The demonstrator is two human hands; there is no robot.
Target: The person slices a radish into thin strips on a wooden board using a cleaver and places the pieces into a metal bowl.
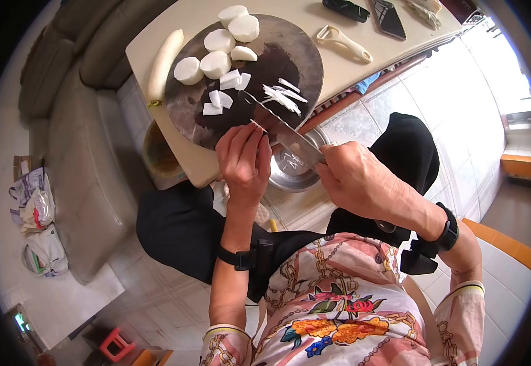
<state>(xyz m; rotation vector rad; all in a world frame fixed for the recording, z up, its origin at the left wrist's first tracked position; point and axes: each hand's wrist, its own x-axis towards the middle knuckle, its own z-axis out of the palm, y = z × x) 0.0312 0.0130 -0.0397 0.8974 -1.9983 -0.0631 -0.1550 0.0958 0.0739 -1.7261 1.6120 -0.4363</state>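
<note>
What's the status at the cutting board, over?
Right hand gripping knife, blade over board. Left hand fingertips at a thin white strip. In close: cut strips alongside blade, white slices beyond left hand.

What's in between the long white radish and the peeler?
Between the long white radish and the peeler is the round board, with chunky white pieces on it. The head view shows that.

Radish rounds [215,64] lie left of the strips [282,99] on the board [183,113].
</note>
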